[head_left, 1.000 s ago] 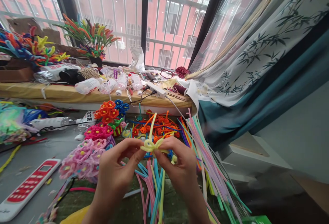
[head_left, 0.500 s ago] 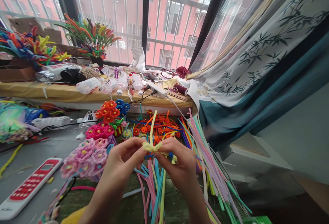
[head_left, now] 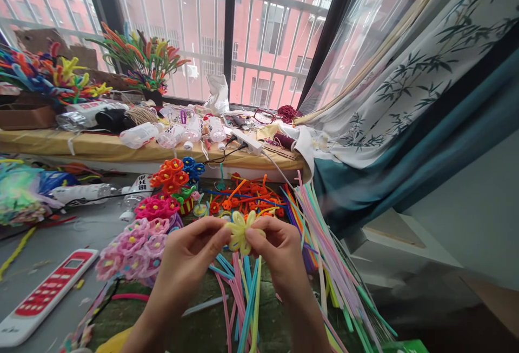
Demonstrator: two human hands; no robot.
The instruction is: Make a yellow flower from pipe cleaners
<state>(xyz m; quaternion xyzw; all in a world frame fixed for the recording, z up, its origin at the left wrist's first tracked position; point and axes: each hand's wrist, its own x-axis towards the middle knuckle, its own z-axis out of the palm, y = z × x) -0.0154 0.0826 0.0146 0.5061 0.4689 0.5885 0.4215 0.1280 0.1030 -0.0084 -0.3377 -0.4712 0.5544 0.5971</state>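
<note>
Between my two hands a pale yellow pipe-cleaner flower [head_left: 240, 238] faces me, its looped petals spread around the middle. My left hand [head_left: 190, 255] pinches its left petals between thumb and fingertips. On the other side my right hand [head_left: 279, 250] grips it, the thumb lying over the petals near the centre. Below the hands, pink, blue and yellow pipe cleaners [head_left: 248, 301] lie in a loose bundle. Finished pink pipe-cleaner flowers [head_left: 135, 247] stand just left of my left hand, with orange flowers [head_left: 169, 175] behind them.
A white and red remote control [head_left: 48, 293] lies at the left. Long pastel pipe cleaners [head_left: 330, 250] lean at the right, beside the curtain [head_left: 344, 201]. Orange pipe-cleaner pieces [head_left: 259, 196] are heaped behind my hands. Plastic bottles [head_left: 140, 134] and a power strip [head_left: 247, 142] rest on the windowsill.
The yellow flower has turned from edge-on to face me, so its petals now show. The straight stem that pointed upward is no longer visible. Both hands still hold the flower.
</note>
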